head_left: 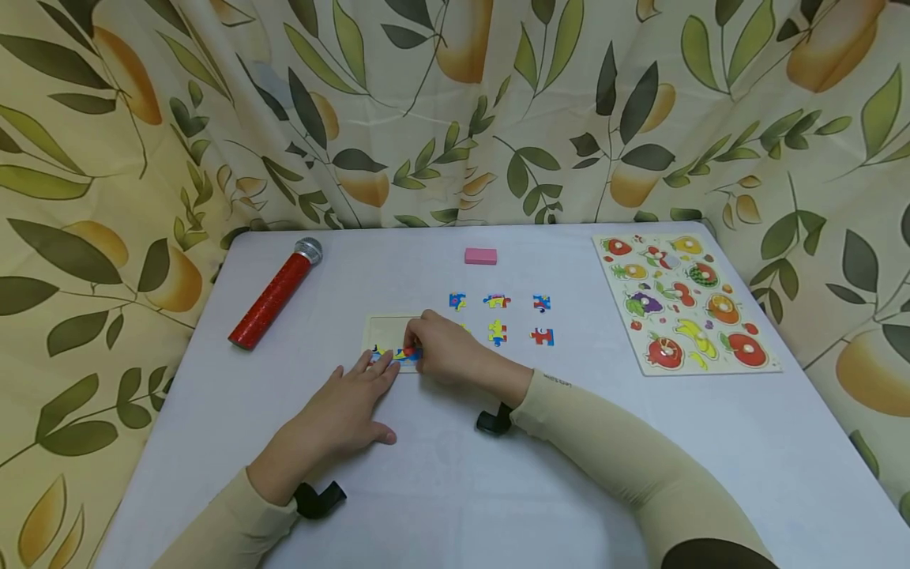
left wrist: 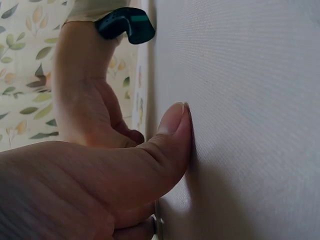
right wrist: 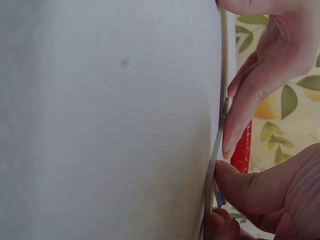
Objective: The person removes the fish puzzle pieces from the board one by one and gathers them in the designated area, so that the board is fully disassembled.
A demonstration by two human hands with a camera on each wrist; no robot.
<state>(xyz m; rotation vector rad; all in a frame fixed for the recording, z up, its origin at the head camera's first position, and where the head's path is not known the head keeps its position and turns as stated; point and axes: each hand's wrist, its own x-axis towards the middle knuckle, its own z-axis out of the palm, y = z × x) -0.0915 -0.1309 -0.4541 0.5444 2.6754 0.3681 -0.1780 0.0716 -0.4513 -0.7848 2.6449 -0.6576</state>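
A small pale puzzle tray [head_left: 385,329] lies at mid-table, with blue, yellow and red jigsaw pieces [head_left: 378,352] along its near side. My left hand [head_left: 340,412] rests its outstretched fingers on the tray's near left part, its thumb spread toward the tabletop. Curled over the tray's right half, my right hand [head_left: 455,350] pinches a jigsaw piece, mostly hidden, with red and blue showing at the fingertips. In the right wrist view, the thumb [right wrist: 240,182] presses close to the tray's edge [right wrist: 212,175].
Several loose jigsaw pieces [head_left: 497,333] lie in two rows right of the tray, one partly behind my right hand. A pink block [head_left: 480,256] sits beyond them. At the left lies a red microphone [head_left: 272,300]; at the right, a fruit puzzle board [head_left: 693,304]. A patterned curtain [head_left: 426,142] hangs behind.
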